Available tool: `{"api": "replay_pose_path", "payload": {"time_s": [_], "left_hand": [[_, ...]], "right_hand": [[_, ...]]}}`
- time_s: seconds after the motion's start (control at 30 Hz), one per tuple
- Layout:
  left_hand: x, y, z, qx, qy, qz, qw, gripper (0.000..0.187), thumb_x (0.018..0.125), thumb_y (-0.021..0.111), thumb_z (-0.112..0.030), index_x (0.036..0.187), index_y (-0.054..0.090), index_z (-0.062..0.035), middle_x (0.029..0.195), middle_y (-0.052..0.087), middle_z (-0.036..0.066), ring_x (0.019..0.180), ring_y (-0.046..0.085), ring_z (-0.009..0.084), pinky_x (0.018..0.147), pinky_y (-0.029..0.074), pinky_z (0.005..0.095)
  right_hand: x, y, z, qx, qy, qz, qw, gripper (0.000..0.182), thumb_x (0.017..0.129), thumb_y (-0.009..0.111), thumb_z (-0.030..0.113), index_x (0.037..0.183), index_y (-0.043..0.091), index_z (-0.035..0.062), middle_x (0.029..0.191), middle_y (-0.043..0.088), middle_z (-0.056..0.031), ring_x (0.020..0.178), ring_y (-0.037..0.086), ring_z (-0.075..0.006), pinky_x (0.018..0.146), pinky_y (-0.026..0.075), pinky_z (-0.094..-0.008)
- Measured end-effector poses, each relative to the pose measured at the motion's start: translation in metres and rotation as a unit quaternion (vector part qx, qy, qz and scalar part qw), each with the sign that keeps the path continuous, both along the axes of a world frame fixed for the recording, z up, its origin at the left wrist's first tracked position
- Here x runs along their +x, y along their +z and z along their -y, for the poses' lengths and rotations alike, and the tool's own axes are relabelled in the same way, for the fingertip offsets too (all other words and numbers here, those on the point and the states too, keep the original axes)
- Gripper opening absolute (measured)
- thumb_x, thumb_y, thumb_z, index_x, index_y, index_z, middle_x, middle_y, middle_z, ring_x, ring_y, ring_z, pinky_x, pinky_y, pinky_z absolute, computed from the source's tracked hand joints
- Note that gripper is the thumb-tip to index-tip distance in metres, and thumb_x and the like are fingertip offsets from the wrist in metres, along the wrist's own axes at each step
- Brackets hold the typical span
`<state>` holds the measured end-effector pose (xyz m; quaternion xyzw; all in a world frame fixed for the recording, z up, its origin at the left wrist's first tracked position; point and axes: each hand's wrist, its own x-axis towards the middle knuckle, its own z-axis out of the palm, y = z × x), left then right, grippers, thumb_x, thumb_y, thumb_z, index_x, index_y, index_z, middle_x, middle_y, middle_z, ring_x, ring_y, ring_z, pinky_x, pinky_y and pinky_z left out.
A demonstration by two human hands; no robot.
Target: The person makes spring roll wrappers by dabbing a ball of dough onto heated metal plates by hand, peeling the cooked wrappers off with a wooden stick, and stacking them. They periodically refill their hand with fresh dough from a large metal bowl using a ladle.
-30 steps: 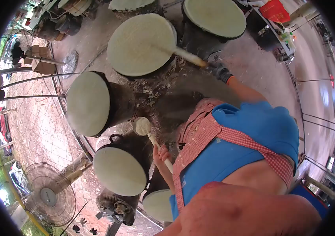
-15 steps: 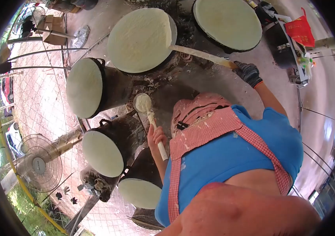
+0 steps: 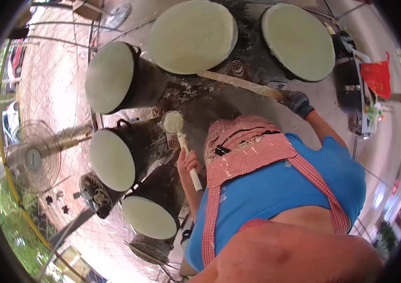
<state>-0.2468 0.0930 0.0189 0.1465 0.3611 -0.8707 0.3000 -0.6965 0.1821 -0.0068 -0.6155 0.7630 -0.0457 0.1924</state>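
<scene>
Dark, debris-strewn ground lies between and beyond both grips, among five pale-topped round pans. I record the right hand, gloved, with its fingers closed around the brown end of a long flat paddle. From that grip the paddle runs left to the near rim of the central pan; contact there I cannot confirm. Beyond the same hand stands the upper right pan; to its right hangs a red bag.

I record the left hand, bare, wrapped around the white handle of a ladle, whose bowl, holding pale material, sits just ahead of the fingers. Three pans stand left of this grip, with a fan farther left.
</scene>
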Motion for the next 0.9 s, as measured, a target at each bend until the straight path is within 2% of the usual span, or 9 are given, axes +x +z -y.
{"api": "replay_pose_path", "payload": {"time_s": [0.03,0.1,0.2,0.4,0.43,0.5,0.63,0.7,0.9], "left_hand": [[0.001,0.001,-0.002,-0.001,0.012,0.004,1.0,0.037,0.09,0.036,-0.034,0.064,0.033,-0.0075,0.046,0.027,0.0,0.037,0.029,0.0102,0.036,0.029,0.0221],[0.005,0.005,-0.005,-0.002,0.002,-0.018,1.0,0.037,0.09,0.036,-0.034,0.064,0.033,-0.0073,0.046,0.028,0.0,0.037,0.029,0.0099,0.036,0.029,0.0223],[0.011,0.005,0.008,-0.013,-0.007,0.002,1.0,0.038,0.089,0.037,-0.033,0.062,0.032,-0.0082,0.046,0.03,0.0,0.036,0.029,0.009,0.035,0.03,0.0211],[0.06,-0.002,0.051,0.006,-0.094,0.011,0.995,0.041,0.088,0.038,-0.036,0.059,0.032,-0.0082,0.045,0.029,0.0,0.035,0.028,0.0104,0.034,0.029,0.0228],[0.068,-0.004,0.06,0.007,-0.113,0.007,0.994,0.041,0.088,0.038,-0.037,0.059,0.031,-0.0082,0.045,0.029,0.0,0.035,0.028,0.0104,0.034,0.029,0.0229],[0.083,-0.008,0.08,0.005,-0.141,0.011,0.99,0.041,0.088,0.038,-0.037,0.059,0.032,-0.0081,0.045,0.028,0.0,0.035,0.028,0.0101,0.034,0.028,0.0229],[0.099,-0.005,0.109,0.009,-0.177,0.026,0.984,0.04,0.088,0.039,-0.036,0.061,0.032,-0.0078,0.048,0.029,-0.001,0.036,0.028,0.0091,0.033,0.028,0.0228],[0.103,-0.005,0.119,-0.002,-0.198,0.022,0.98,0.04,0.088,0.039,-0.036,0.061,0.031,-0.0079,0.049,0.029,0.0,0.036,0.029,0.009,0.033,0.028,0.0227],[0.107,-0.006,0.125,-0.009,-0.219,-0.003,0.976,0.04,0.088,0.039,-0.037,0.062,0.031,-0.0081,0.048,0.029,0.0,0.036,0.028,0.0096,0.034,0.029,0.0232]], "right_hand": [[0.01,-0.03,0.005,-0.001,0.012,0.004,1.0,0.044,0.076,0.053,0.04,0.11,0.053,0.0115,0.084,0.06,-0.016,0.079,0.057,-0.0309,0.072,0.044,-0.0369],[0.027,-0.076,0.013,-0.059,-0.021,0.216,0.974,0.041,0.074,0.061,0.032,0.105,0.055,0.0053,0.083,0.061,-0.0156,0.073,0.059,-0.0222,0.067,0.044,-0.0322],[0.071,-0.05,0.039,-0.006,-0.095,0.29,0.952,0.035,0.074,0.062,0.026,0.1,0.058,0.0029,0.08,0.062,-0.0134,0.072,0.056,-0.016,0.067,0.043,-0.0293],[0.137,-0.045,0.034,0.054,-0.265,0.379,0.885,0.031,0.076,0.062,0.025,0.095,0.059,0.0008,0.077,0.061,-0.0124,0.069,0.054,-0.0144,0.066,0.042,-0.028],[0.146,-0.053,0.028,0.051,-0.278,0.376,0.882,0.031,0.076,0.062,0.025,0.095,0.059,0.0008,0.077,0.061,-0.0124,0.069,0.054,-0.0144,0.066,0.042,-0.028],[0.162,-0.081,0.011,0.007,-0.258,0.351,0.9,0.037,0.075,0.06,0.033,0.096,0.059,0.0029,0.087,0.06,-0.018,0.08,0.057,-0.0297,0.072,0.043,-0.0336],[0.201,-0.093,0.004,-0.012,-0.284,0.316,0.905,0.037,0.076,0.06,0.033,0.097,0.058,0.0021,0.086,0.059,-0.019,0.078,0.057,-0.0303,0.071,0.043,-0.0338],[0.213,-0.091,0.008,0.015,-0.319,0.364,0.875,0.037,0.076,0.059,0.032,0.097,0.058,0.0022,0.087,0.059,-0.019,0.08,0.057,-0.0308,0.072,0.043,-0.0339],[0.234,-0.057,-0.034,0.021,-0.469,0.346,0.813,0.037,0.077,0.056,0.034,0.1,0.058,0.0047,0.094,0.058,-0.0188,0.087,0.056,-0.0298,0.075,0.042,-0.035]]}}
